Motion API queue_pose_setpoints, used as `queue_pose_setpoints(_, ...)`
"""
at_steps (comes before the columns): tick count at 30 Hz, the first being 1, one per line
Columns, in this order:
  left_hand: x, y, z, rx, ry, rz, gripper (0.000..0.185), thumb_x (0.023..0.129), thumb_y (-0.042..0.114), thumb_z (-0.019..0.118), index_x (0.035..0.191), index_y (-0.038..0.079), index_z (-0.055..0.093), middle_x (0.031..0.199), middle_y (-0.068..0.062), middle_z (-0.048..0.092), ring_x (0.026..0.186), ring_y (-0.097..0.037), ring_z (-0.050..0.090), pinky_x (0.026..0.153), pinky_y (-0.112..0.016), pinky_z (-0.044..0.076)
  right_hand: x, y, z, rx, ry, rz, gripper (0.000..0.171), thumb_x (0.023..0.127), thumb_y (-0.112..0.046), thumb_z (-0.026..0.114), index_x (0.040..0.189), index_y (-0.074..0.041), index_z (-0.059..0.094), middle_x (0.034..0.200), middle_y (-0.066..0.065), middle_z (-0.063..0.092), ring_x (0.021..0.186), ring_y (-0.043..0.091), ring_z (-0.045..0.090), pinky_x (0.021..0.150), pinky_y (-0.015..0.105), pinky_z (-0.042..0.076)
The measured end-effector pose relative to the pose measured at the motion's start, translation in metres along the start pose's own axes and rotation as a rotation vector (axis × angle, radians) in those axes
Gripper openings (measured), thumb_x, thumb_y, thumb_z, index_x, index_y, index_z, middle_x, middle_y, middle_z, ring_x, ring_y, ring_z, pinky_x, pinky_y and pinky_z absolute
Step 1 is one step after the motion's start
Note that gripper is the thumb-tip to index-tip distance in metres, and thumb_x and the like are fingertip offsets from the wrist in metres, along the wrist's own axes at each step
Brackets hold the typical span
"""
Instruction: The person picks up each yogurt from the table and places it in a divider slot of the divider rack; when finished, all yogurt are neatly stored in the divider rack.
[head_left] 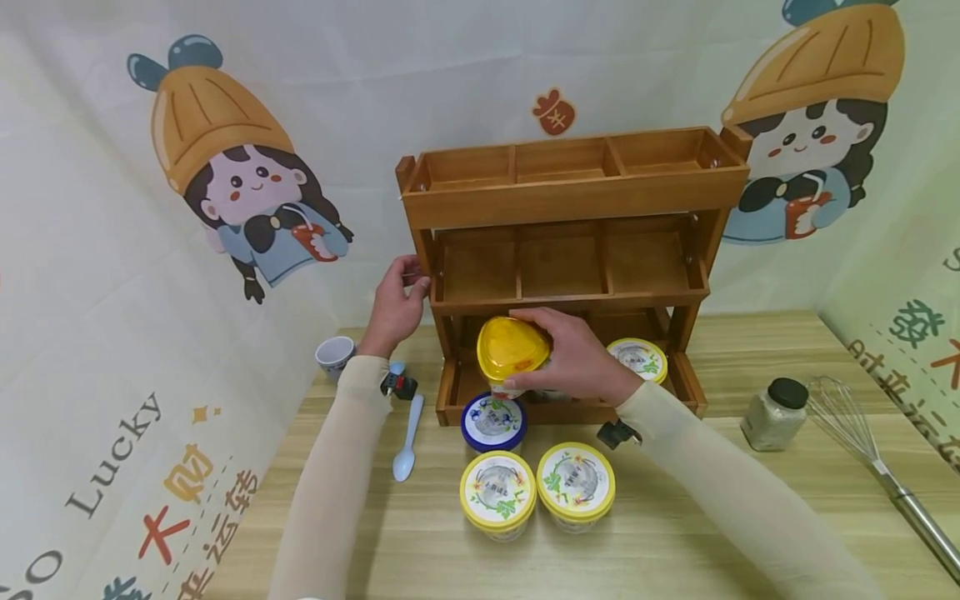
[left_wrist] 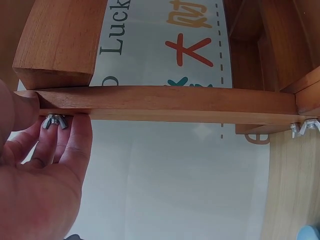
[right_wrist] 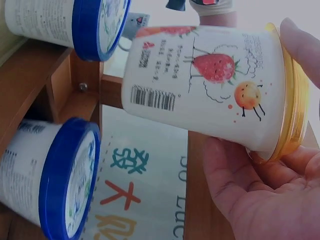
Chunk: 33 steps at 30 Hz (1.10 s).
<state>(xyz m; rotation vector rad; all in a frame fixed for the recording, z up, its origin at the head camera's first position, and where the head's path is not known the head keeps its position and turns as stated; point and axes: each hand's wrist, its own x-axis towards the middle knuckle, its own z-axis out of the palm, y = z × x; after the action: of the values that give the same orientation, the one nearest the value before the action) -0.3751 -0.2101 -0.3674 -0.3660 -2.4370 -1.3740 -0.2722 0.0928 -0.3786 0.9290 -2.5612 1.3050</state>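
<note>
The yellow-lidded cup, a white tub printed with a strawberry and an orange, sits in the right hand just in front of the lowest tier of the wooden rack, tilted so its lid faces the camera. The fingers wrap over the lid rim and the palm cups the side, a full closed hold. It looks like thin plastic: light, smooth, likely to flex if squeezed, and the glossy wall may slip, so the stiffer band under the lid rim seems the safest place to grasp. Below it stands a blue-lidded tub, then two yellow-rimmed tubs side by side on the table; another tub rests inside the bottom tier. The left hand steadies the rack's left upright, fingers curled under the shelf edge beside a wing nut. Farther left lie a blue spoon and a small cup; at the right stand a spice jar and a whisk
</note>
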Motion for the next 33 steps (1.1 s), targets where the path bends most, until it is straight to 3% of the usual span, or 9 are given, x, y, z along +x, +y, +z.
queue_pose_setpoints(14, 0.0, -0.001, 0.001, 0.007, 0.006, 0.014, 0.041, 0.111, 0.014, 0.053, 0.149, 0.0, 0.047, 0.143, -0.022, 0.057, 0.133, -0.038, 0.058, 0.11, -0.052, 0.053, 0.018, 0.006, 0.026, -0.032, -0.016, 0.003, 0.094, 0.077, -0.04, 0.096, 0.156, -0.016, 0.05, 0.15, 0.005, 0.06, 0.131, 0.026, 0.062, 0.112, 0.048, 0.054)
queue_pose_setpoints(33, 0.0, -0.001, 0.001, 0.013, 0.006, 0.014, 0.041, 0.111, 0.014, 0.053, 0.149, 0.001, 0.047, 0.144, -0.021, 0.057, 0.133, -0.037, 0.058, 0.109, -0.051, 0.055, 0.047, 0.027, 0.045, -0.069, -0.167, 0.115, 0.091, 0.084, -0.044, 0.09, 0.156, -0.011, 0.047, 0.142, 0.007, 0.064, 0.121, 0.024, 0.063, 0.111, 0.044, 0.054)
